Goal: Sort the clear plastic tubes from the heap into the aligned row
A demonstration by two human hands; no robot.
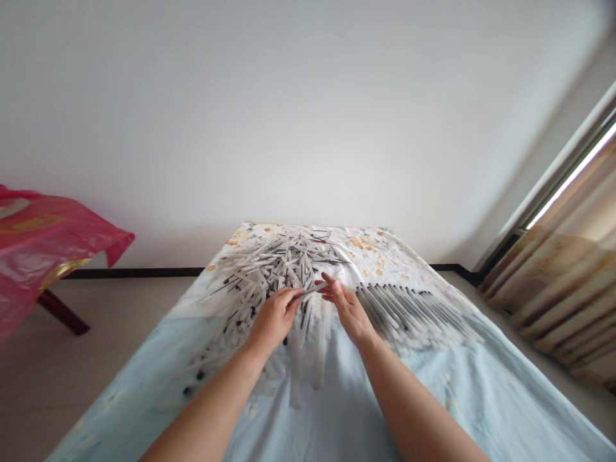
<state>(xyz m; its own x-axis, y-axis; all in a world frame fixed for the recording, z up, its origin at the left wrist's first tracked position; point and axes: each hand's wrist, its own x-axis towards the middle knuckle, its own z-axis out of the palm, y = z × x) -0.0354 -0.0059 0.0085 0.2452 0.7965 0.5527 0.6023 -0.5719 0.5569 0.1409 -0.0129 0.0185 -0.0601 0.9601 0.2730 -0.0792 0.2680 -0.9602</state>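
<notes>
Over the middle of the bed-like surface, my left hand [275,317] pinches one end of a slim grey, pen-like tube [314,290]. The tube's other end meets my right hand [350,311], held between the thumb and partly spread fingers. Below and left of the hands lies a loose pile [283,266] of whitish translucent tubes and thin black rods, pointing many ways. Right of my right hand, a neat row of similar tubes with dark cores [409,311] lies side by side. Their near ends are blurred.
A floral and pale blue cloth [409,410] covers the surface, which reaches the white wall [308,115]. At left stands a table under a red plastic cover [52,237], with a dark leg [65,313]. A beige curtain [563,276] hangs at right.
</notes>
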